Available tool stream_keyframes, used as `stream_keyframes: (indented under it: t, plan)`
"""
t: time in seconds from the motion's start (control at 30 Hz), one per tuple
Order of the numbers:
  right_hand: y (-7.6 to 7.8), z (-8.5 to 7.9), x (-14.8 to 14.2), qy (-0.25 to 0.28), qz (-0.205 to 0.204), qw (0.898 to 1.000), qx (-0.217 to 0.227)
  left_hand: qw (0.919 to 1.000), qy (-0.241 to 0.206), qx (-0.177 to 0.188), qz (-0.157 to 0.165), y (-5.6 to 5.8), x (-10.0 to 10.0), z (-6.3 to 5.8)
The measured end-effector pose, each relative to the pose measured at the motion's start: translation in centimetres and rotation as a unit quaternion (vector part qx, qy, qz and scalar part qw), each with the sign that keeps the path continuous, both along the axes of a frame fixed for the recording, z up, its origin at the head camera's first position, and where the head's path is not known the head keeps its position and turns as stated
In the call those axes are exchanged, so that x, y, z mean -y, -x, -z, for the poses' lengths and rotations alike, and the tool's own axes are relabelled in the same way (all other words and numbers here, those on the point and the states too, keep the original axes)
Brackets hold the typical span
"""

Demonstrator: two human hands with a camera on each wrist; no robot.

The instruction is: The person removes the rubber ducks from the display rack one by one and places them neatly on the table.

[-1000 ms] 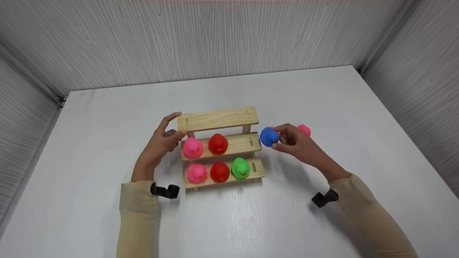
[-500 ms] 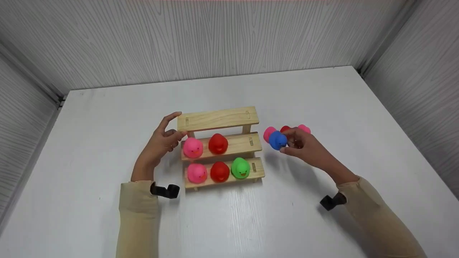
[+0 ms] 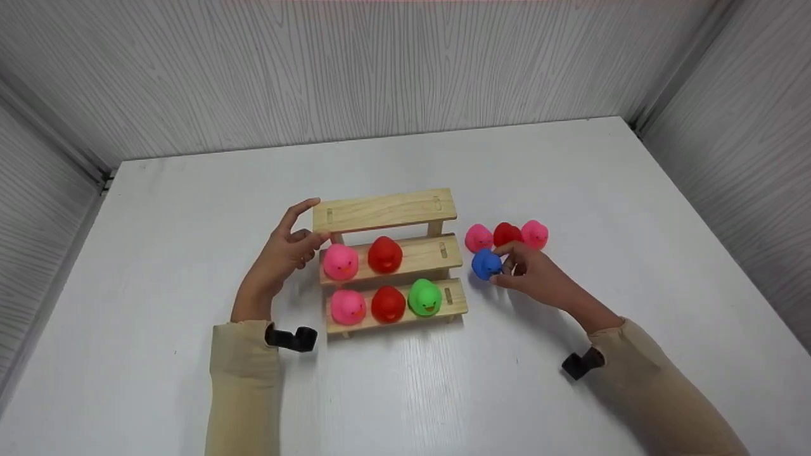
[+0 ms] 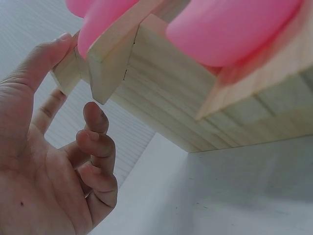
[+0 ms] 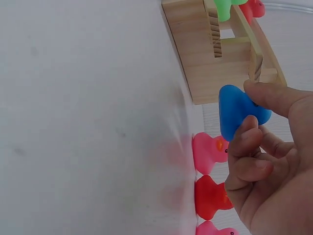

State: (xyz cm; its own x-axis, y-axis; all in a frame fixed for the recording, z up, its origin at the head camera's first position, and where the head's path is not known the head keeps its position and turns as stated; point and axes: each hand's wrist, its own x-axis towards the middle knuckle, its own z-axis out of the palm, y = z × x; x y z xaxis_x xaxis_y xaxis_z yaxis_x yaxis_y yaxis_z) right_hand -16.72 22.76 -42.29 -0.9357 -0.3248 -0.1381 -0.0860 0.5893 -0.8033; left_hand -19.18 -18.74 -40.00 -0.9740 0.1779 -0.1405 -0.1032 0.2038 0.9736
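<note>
Plainly, the blue duck (image 3: 486,265) sits at the fingertips of the right hand (image 3: 532,272), on their left. Grip narrow: thumb and forefinger pinch the duck from its right side, palm to the right.

Duck upright, base toward the table (image 3: 405,392); rounded body, no clear long axis. Right wrist view suggests it is held off the surface; how far, cannot tell.

Key relation, in my judgement: duck against its neighbours. The wooden rack (image 3: 386,212) stands just left, its middle shelf (image 3: 421,255) ending near the duck. On the far side, near it, a loose row on the table: pink duck (image 3: 479,239), red duck (image 3: 507,234), second pink duck (image 3: 535,235), left to right. Little room that way; a knock seems possible.

Right hand is much the nearer. Left hand (image 3: 285,250) is across the rack, thumb and forefinger spanning the left end of the top shelf, near edge to far edge, remaining fingers curled below.
</note>
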Motion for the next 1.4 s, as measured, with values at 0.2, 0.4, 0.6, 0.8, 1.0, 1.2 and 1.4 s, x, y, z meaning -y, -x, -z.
stream_keyframes:
  t: [0.2, 0.4, 0.6, 0.8, 1.0, 1.2, 1.4]
  plan:
    - [0.24, 0.67, -0.15, -0.02, -0.001, 1.0, 0.004, 1.0, 0.006, 0.0, 0.0, -0.09, -0.02, 0.0]
    - [0.43, 0.96, -0.28, -0.027, -0.003, 1.0, 0.014, 0.9999, 0.014, 0.0, 0.003, -0.16, 0.0, 0.0]
    - [0.62, 1.13, -0.26, -0.046, 0.002, 0.999, 0.02, 0.9999, 0.009, -0.004, 0.005, -0.19, 0.06, 0.0]
    - [0.69, 1.1, -0.19, -0.051, 0.001, 0.998, 0.02, 0.9999, 0.013, -0.001, 0.006, -0.07, 0.04, -0.01]
    - [0.84, 1.12, -0.13, -0.05, 0.0, 0.999, 0.015, 0.9999, 0.008, -0.006, 0.01, 0.0, 0.06, -0.02]
    - [0.97, 1.12, -0.09, -0.047, 0.005, 0.999, 0.024, 0.9999, 0.008, -0.007, 0.01, 0.08, 0.07, 0.04]
    - [0.97, 1.14, -0.05, -0.058, 0.002, 0.998, 0.023, 0.9999, -0.004, -0.006, 0.007, -0.03, 0.04, 0.09]
